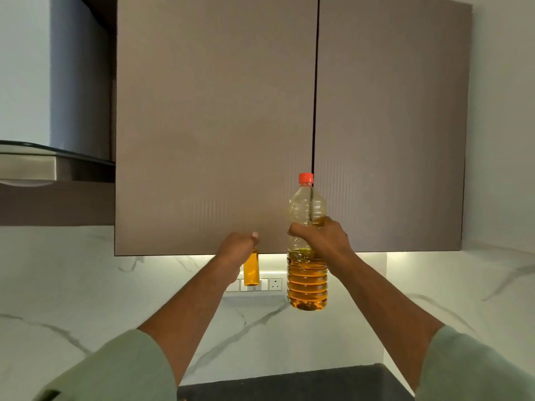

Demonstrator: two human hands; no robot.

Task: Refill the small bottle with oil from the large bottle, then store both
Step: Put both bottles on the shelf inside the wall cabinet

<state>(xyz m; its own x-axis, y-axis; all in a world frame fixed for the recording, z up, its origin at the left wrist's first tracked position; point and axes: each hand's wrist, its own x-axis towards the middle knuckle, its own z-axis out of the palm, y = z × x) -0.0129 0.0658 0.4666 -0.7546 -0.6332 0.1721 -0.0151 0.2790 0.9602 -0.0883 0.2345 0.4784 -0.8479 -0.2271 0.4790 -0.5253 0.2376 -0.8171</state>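
My right hand [321, 237] grips the large clear bottle [307, 280] around its middle and holds it upright in the air. It has a red cap [306, 178] and is about half full of amber oil. My left hand [238, 247] grips the top of the small bottle [251, 269], which hangs down full of amber oil. Both hands are raised in front of the lower edge of the wall cabinet, whose two brown doors [214, 125] are closed. The small bottle's cap is hidden in my fist.
A steel range hood [43, 166] juts out at the left. White marble backsplash [86, 285] with a row of wall sockets [275, 284] lies behind the bottles. A dark countertop [289, 383] shows at the bottom. A lit strip glows under the cabinet.
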